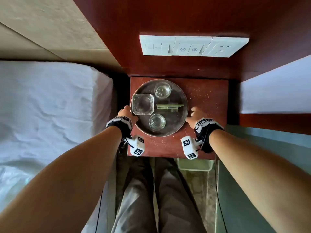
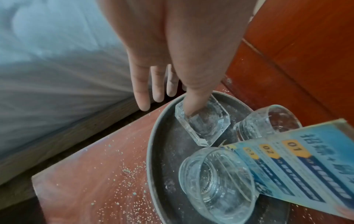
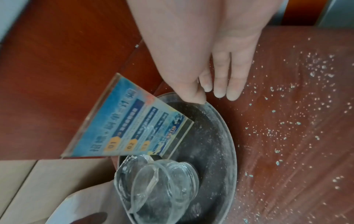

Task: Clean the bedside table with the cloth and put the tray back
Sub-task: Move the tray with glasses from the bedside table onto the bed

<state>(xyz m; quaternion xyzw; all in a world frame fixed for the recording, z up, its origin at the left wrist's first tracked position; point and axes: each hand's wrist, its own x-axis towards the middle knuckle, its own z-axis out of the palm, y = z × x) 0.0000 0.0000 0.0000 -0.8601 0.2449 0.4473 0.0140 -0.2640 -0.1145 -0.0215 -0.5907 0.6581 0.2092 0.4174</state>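
The round grey tray (image 1: pixel 180 98) sits on the reddish bedside table (image 1: pixel 207 91), nearer its left edge, and pale crumbs (image 3: pixel 314 72) lie scattered over the bare wood to the right and front of it. The left hand (image 1: pixel 125 113) is at the tray's left rim: its thumb (image 2: pixel 193 104) reaches over the rim onto the square glass ashtray (image 1: pixel 142 104), while the other fingers hang straight down outside the rim, so it touches rather than grips. The right hand (image 1: pixel 196 114) is at the right rim, thumb tip on the edge and fingers extended, tips on or just above the tabletop; it holds nothing I can make out. Crowding the tray are two drinking glasses (image 1: pixel 162 90) (image 1: pixel 157 122) and an upright blue sign card (image 3: pixel 130 121) in a clear stand. Behind the table a white switch panel (image 1: pixel 191 46) is fixed to the wood wall, a bed (image 1: pixel 50 106) lies close on the left, and a small white bin (image 1: pixel 195 163) stands below the front edge.
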